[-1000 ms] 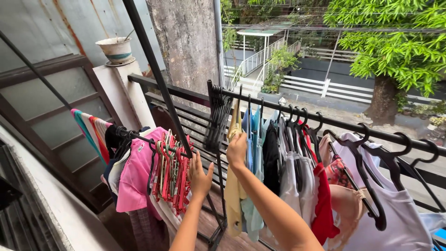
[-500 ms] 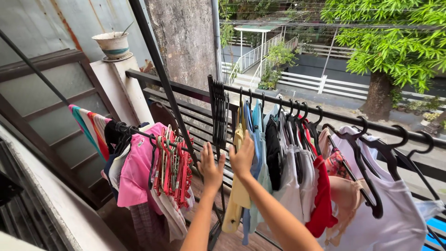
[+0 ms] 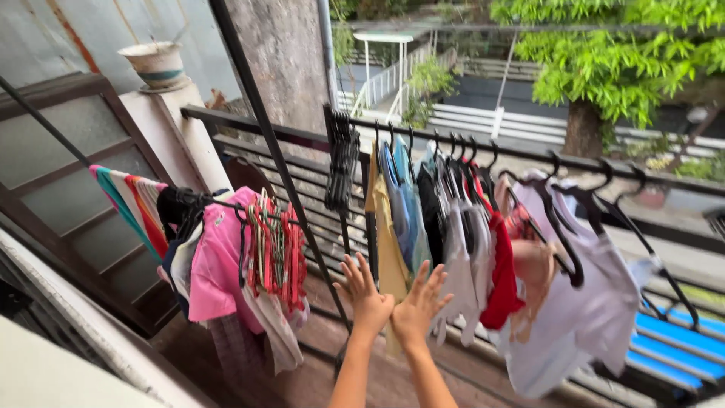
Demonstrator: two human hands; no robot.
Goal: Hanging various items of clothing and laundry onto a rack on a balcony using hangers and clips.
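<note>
Right now your left hand (image 3: 368, 296) and right hand (image 3: 418, 305) are hovering side by side with fingers spread, both released and gripping nothing. They are sitting just below the yellow garment (image 3: 387, 240), which is hanging from the black rail (image 3: 529, 155) between a bunch of empty black hangers (image 3: 341, 160) and a blue garment (image 3: 408, 204). Whether your fingertips are brushing the yellow cloth is hard to tell, because the whole view is blurring. Both your forearms are running out of the bottom edge, so you are seeing only wrists and hands.

Further along the rail, a black top (image 3: 431, 208), pale shirts (image 3: 462, 257), a red piece (image 3: 500, 279) and a white shirt (image 3: 585, 302) are crowding together, each hiding most of the one behind it; the rail's far end is smearing out of focus. To your left, a pink shirt (image 3: 214, 261) and a cluster of red and green hangers (image 3: 276, 253) are hanging on a second, lower bar, which the clothes are mostly covering. A striped cloth (image 3: 132, 204) is draping beside them. A slanting dark pole (image 3: 272, 143) is crossing in front of everything and leaving the top of the view. A pale pot (image 3: 156, 62) is sitting on the white post (image 3: 181, 140) behind.
</note>
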